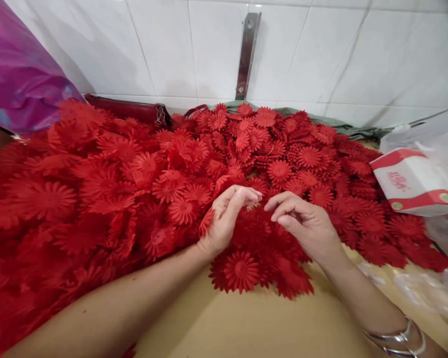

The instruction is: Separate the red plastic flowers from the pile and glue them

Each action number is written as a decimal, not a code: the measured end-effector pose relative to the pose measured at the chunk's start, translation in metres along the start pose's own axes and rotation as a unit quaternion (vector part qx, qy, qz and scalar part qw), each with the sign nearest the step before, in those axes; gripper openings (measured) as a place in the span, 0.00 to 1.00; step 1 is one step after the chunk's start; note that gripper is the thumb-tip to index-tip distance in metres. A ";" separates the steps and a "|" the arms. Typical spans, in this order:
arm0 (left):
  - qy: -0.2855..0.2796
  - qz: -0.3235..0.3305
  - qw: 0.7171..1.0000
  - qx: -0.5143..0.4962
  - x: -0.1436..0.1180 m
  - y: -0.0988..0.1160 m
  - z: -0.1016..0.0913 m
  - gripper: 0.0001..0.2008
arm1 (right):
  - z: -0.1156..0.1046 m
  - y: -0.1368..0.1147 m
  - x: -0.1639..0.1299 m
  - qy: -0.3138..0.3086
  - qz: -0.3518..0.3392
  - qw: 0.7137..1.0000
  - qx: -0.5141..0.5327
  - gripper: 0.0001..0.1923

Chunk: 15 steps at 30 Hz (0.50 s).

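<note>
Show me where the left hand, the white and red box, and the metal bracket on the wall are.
left hand (pixel 224 221): head view, on the palm.
white and red box (pixel 410 181): head view, on its white side face.
metal bracket (pixel 247 54): head view, on the middle of the strip.

— Where am I sitting?
— At my craft workbench, a small workshop: heaped red fabric daisy cut-outs cover the tan tabletop, against a white tiled wall with a bare metal bracket.
</note>
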<state>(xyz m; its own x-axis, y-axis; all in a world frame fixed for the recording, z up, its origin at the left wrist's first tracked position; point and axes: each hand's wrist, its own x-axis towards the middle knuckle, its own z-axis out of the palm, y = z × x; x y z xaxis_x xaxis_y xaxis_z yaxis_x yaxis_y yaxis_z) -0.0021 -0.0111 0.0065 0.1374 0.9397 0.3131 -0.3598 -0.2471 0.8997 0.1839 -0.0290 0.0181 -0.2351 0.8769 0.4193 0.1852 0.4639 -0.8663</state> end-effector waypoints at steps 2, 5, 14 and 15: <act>0.006 0.077 0.993 0.085 -0.006 0.011 0.005 0.16 | -0.004 0.000 0.002 0.045 -0.003 0.999 -0.021 0.13; -0.068 0.177 0.958 0.215 -0.018 0.027 0.015 0.07 | -0.014 0.006 0.006 0.156 -0.016 0.987 -0.027 0.15; -0.461 0.295 0.739 0.394 -0.066 0.004 0.038 0.30 | -0.025 0.015 0.010 0.261 -0.005 0.962 -0.077 0.17; -0.465 0.295 0.728 0.409 -0.067 0.000 0.037 0.30 | -0.025 0.014 0.010 0.248 -0.003 0.965 -0.084 0.17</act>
<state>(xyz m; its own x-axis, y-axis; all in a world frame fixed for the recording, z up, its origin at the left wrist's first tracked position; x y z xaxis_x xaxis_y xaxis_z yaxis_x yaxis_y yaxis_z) 0.0229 -0.0830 -0.0028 0.8834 0.1414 0.4467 0.0090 -0.9583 0.2856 0.2080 -0.0110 0.0169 0.2414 0.8070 0.5389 0.3479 0.4465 -0.8244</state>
